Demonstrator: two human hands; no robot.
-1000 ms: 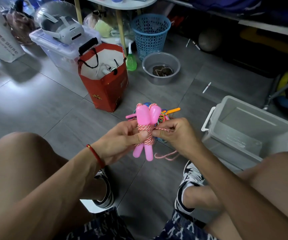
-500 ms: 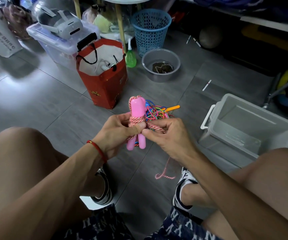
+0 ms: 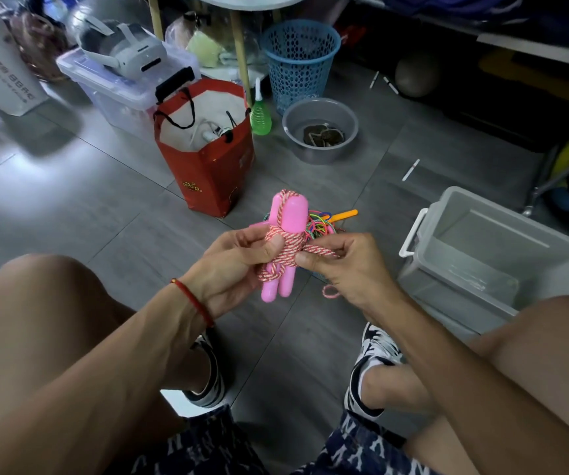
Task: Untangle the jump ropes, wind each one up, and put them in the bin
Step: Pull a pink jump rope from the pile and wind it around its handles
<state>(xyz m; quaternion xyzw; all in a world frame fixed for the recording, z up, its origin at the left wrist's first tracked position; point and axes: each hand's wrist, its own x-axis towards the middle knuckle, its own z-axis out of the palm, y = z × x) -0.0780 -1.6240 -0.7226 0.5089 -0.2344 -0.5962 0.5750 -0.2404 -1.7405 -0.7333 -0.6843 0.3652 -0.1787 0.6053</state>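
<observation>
A jump rope with two pink handles (image 3: pixel 291 221) is held upright at the centre, its red-and-white cord (image 3: pixel 288 246) wound around the handles' middle. My left hand (image 3: pixel 231 265) grips the handles, thumb pressed on the wraps. My right hand (image 3: pixel 341 265) pinches the cord just right of the wraps; a short loose end (image 3: pixel 330 291) curls below it. Behind the handles, on the floor, lies a tangle of multicoloured rope (image 3: pixel 320 226) with an orange handle (image 3: pixel 344 214). The clear plastic bin (image 3: pixel 502 248) stands open at the right.
A red paper bag (image 3: pixel 207 173) stands on the grey tiled floor behind the ropes. Beyond it are a grey basin (image 3: pixel 320 128), a blue mesh basket (image 3: pixel 300 60), a green spray bottle (image 3: pixel 260 114) and a lidded clear box (image 3: pixel 118 87) with a headset on top. My knees and shoes frame the foreground.
More cord is wound onto the pink handles, and the loose tail that hung down to the floor has shortened to a small curl under my right hand.
</observation>
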